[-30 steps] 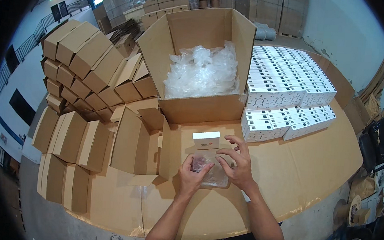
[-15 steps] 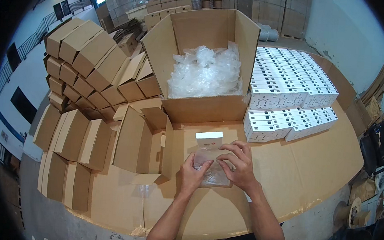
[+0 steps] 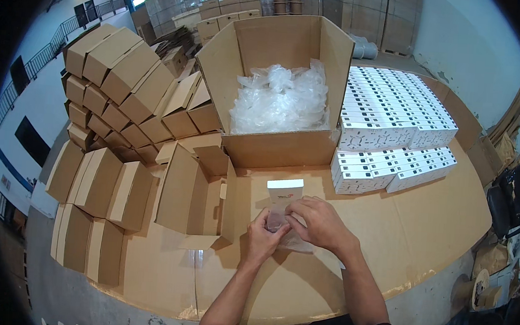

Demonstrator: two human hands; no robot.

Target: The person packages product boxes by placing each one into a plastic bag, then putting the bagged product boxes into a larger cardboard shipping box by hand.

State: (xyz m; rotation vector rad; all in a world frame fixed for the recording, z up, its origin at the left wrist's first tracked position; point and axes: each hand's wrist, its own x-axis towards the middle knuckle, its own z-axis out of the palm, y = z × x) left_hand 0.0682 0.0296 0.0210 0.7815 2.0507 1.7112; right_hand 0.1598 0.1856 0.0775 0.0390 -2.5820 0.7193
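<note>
The left hand (image 3: 261, 237) is closed on a clear plastic bag (image 3: 295, 243), its thumb and fingers gripping the near-left part, and the right hand (image 3: 320, 223) comes in close beside it, with fingers curled and tips at the film; whether those tips truly pinch it I cannot tell. The two hands are nearly together, low over the cardboard-covered table (image 3: 416, 231), and the lower part of the bag spreads out beneath the right one. The step in hand looks to be working the film with the fingertips; something faintly pinkish shows by the left thumb, too blurred to name. Such thin, slippery film seems to call for a steady hold on the left and a light, exact pinch on the right. Just beyond the fingers stands a small white box (image 3: 285, 188), its near face carrying a small reddish mark and fine print. To the left sits an open brown carton (image 3: 178, 187); straight ahead, a large carton (image 3: 278, 152) holds a heap of clear plastic (image 3: 280, 101). At the right, stacked white boxes (image 3: 372, 133) bear dark square marks and line drawings; at far left, brown boxes (image 3: 122, 73) are piled high.
</note>
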